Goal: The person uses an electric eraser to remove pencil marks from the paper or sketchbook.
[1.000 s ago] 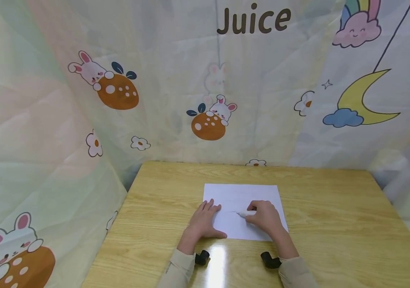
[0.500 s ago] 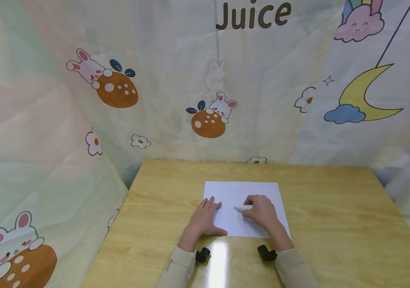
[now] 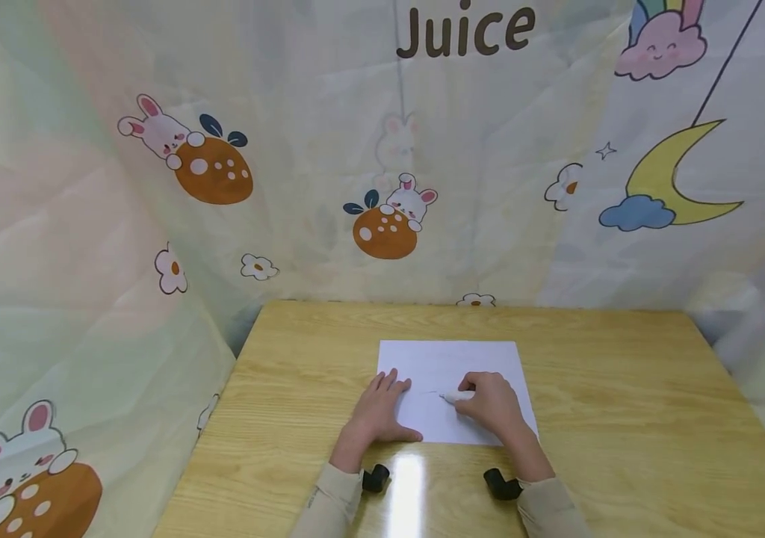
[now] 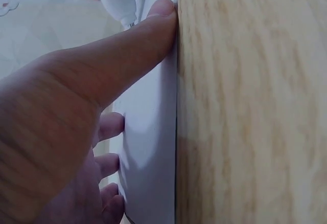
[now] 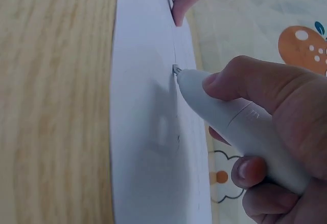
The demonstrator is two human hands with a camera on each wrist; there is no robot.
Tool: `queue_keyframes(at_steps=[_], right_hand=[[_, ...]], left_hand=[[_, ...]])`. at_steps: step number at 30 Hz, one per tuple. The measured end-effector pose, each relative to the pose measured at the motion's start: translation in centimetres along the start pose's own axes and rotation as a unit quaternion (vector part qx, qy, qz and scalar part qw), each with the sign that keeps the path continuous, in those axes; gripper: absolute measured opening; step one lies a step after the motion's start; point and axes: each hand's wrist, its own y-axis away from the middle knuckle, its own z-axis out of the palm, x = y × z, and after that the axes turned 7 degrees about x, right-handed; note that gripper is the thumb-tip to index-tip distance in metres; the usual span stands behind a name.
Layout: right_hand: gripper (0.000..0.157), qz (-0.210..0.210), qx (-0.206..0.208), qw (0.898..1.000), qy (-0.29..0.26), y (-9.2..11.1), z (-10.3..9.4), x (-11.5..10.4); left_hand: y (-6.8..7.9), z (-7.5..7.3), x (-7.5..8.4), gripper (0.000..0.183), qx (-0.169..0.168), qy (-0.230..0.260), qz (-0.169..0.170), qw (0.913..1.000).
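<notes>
A white sheet of paper point(image 3: 450, 357) lies on the wooden table. Across its left part my left hand point(image 3: 377, 412) rests with fingers spread, its thumb on the near edge. My right hand point(image 3: 494, 405) grips a thick white pen-shaped tool point(image 5: 219, 104), thumb and fingers curled round the body. The tool's small metal tip touches or nearly touches the paper, pointing toward the left hand. Near the tip a faint thin line point(image 3: 430, 391) runs across the sheet; whether it is drawn or cut cannot be told. Small dark marks also show on the paper in the right wrist view.
The light wooden table point(image 3: 611, 403) extends on both sides of the paper. A printed fabric curtain point(image 3: 302, 149) stands behind and to the sides. A black device point(image 3: 376, 478) sits at the left wrist, another black device point(image 3: 502, 484) at the right.
My right hand with the white pen-shaped tool shifted slightly away and left, then came back toward me and right. The left hand stays in place on the paper.
</notes>
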Motion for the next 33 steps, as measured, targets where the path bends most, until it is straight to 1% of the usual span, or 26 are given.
queue_keyframes(at_steps=[2,4,8,13,18,19,23,28,33], right_hand=[[0.014,-0.019,0.008,1.0,-0.007,-0.2,0.2,-0.2],[0.014,-0.029,0.012,0.999,-0.009,-0.2,0.3,-0.5],[0.015,-0.007,0.015,1.0,0.006,0.1,0.6,-0.9],[0.017,-0.021,0.034,0.999,0.015,0.1,1.0,-1.4],[0.014,0.009,0.041,0.999,0.027,1.0,1.1,-1.7],[0.014,0.008,0.043,0.999,0.027,1.1,1.2,-1.8],[0.013,-0.02,0.052,0.998,0.025,1.1,1.5,-2.2],[0.011,-0.01,0.047,0.998,0.035,1.4,1.5,-2.2],[0.012,-0.028,0.05,0.998,0.029,1.1,1.9,-2.2]], left_hand=[[0.0,0.0,-0.1,0.104,0.004,-0.004,-0.003,1.0],[0.0,-0.1,-0.2,0.104,0.005,-0.003,-0.004,1.0],[-0.1,-0.1,-0.2,0.104,0.002,0.002,0.003,1.0],[-0.4,-0.1,-0.2,0.104,0.01,-0.008,0.005,0.9999],[-0.4,-0.2,-0.1,0.104,0.003,-0.005,0.009,0.9999],[-0.4,-0.2,0.0,0.104,0.002,-0.006,0.009,0.9999],[-0.2,-0.3,-0.1,0.104,0.006,-0.007,0.007,0.9999],[0.0,-0.6,-0.1,0.103,0.005,0.013,0.004,0.9999],[0.2,-0.2,-0.1,0.102,0.007,0.011,0.001,0.9999]])
